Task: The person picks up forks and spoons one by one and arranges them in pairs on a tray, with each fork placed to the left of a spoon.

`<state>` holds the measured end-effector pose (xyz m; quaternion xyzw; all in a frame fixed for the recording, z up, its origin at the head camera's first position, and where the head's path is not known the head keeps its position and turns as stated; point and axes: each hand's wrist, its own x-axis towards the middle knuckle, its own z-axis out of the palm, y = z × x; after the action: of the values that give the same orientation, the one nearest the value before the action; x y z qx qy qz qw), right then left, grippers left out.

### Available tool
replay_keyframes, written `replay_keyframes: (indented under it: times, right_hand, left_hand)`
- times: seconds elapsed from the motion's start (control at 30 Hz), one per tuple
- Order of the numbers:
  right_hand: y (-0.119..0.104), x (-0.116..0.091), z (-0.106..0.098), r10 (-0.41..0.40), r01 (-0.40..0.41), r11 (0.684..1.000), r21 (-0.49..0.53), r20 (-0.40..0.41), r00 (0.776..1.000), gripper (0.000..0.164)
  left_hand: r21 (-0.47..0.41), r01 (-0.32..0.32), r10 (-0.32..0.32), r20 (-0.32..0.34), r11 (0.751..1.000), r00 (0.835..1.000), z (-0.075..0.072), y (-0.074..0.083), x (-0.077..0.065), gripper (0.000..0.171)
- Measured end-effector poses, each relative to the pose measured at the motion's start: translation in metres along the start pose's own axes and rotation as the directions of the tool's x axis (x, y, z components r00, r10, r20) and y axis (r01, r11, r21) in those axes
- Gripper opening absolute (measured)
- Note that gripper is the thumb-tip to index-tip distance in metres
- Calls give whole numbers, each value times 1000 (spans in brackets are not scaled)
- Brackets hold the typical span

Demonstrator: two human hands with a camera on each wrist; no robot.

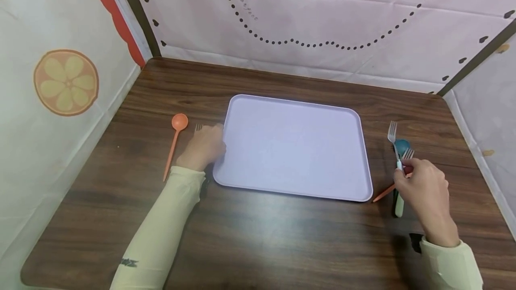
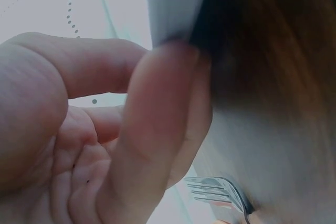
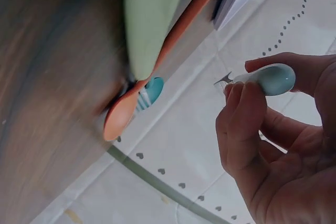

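Observation:
My left hand (image 1: pixel 203 147) is at the left side of a pale lilac tray (image 1: pixel 294 147), its thumb and fingers pinching the rim, as the left wrist view shows. Just behind that hand, fork tines (image 1: pixel 199 127) peek out; the rest of this fork is hidden. Over on the right, my right hand (image 1: pixel 425 187) pinches a fork (image 1: pixel 392 132) by its pale blue handle (image 3: pixel 278 79), tines pointing away from me. Beneath it lie a teal spoon (image 1: pixel 402 146), an orange spoon (image 3: pixel 122 118) and a fork with a light green handle (image 1: pixel 399 206), crossing one another.
An orange spoon (image 1: pixel 179 122) lies on the dark wooden table (image 1: pixel 258 232), left of the tray. Printed cloth walls (image 1: pixel 298 21) close in the table's back and sides.

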<state>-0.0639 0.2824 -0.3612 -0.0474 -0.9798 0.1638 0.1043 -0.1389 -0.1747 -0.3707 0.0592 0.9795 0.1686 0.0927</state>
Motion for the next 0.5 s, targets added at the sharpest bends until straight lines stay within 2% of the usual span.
replay_keyframes:
  times: [0.33, 0.5]
  right_hand:
    - [-14, 4, 3, -34, 34, 999, 22, 22, 999, 31]
    - [-19, 5, 5, -32, 32, 999, 19, -2, 999, 29]
  left_hand:
    - [-8, 2, -2, -4, 1000, 1000, -3, 1, 0, 19]
    - [-13, 8, -8, 5, 1000, 1000, -2, 1, 0, 20]
